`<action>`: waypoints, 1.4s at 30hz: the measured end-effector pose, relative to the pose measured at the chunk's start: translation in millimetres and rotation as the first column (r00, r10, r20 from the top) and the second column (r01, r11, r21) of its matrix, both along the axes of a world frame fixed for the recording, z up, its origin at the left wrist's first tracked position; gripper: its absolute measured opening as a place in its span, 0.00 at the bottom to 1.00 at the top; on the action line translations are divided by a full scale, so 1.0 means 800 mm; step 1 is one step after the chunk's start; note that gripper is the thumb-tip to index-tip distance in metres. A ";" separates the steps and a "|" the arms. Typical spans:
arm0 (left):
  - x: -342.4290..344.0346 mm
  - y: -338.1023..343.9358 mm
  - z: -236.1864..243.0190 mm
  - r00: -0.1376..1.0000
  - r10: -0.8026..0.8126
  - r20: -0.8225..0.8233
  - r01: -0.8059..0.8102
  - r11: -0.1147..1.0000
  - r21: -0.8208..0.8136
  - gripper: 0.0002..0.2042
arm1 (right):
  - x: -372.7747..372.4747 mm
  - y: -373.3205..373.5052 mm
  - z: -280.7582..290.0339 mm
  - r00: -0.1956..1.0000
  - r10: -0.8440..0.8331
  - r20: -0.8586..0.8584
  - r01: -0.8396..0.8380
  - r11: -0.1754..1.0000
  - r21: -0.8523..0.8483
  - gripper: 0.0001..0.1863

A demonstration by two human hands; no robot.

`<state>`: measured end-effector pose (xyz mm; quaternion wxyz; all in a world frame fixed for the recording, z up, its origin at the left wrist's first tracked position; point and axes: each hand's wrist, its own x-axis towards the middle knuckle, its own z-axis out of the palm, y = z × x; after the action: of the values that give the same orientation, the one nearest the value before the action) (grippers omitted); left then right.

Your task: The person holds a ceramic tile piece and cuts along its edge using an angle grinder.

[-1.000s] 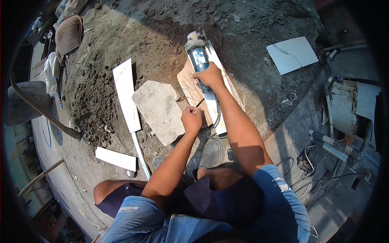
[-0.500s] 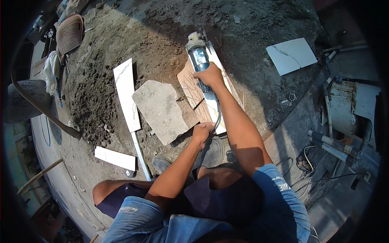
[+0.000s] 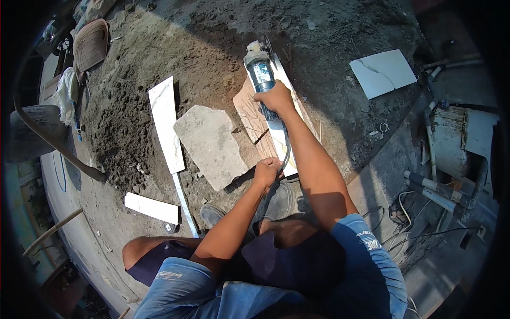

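My right hand (image 3: 276, 100) is wrapped round the blue body of an angle grinder (image 3: 262, 74), whose metal head and disc point away from me. The grinder lies over a long white tile strip (image 3: 276, 130), with its disc at the strip's far end. At the strip's near left edge, my left hand (image 3: 267, 171) is closed on the tile, its fingertips partly hidden. The grinder's black cord (image 3: 288, 156) runs down beside those fingers. Under the strip's left side lies a reddish, scored slab (image 3: 247, 114), and a grey stone slab (image 3: 210, 141) sits beside it.
Further left are a white tile piece (image 3: 166, 122), an extended tape measure (image 3: 185, 204) and a short tile offcut (image 3: 151, 208). A square white tile (image 3: 383, 73) lies at the far right. Pipes (image 3: 433, 191) and loose cables (image 3: 406, 212) are at the right; a shovel handle (image 3: 58, 146) crosses the left.
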<state>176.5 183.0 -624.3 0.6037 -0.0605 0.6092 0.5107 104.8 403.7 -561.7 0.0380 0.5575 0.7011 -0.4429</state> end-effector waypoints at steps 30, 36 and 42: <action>0.003 0.001 -0.001 0.997 -0.022 -0.074 0.022 1.000 0.003 0.05 | -0.002 0.005 0.002 1.000 0.004 -0.011 -0.005 0.999 -0.044 0.36; 0.000 -0.004 -0.010 0.995 -0.061 -0.080 0.062 0.998 0.012 0.03 | 0.000 0.003 0.006 1.000 0.010 -0.007 -0.011 0.999 -0.046 0.36; 0.002 -0.003 -0.012 0.994 -0.061 -0.089 0.061 0.998 -0.001 0.03 | 0.005 0.000 -0.005 1.000 -0.001 -0.016 0.001 1.000 -0.005 0.34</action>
<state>177.9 180.4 -633.7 0.5914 -0.0185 0.6365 0.4947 108.6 403.4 -565.8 0.0336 0.5541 0.7000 -0.4493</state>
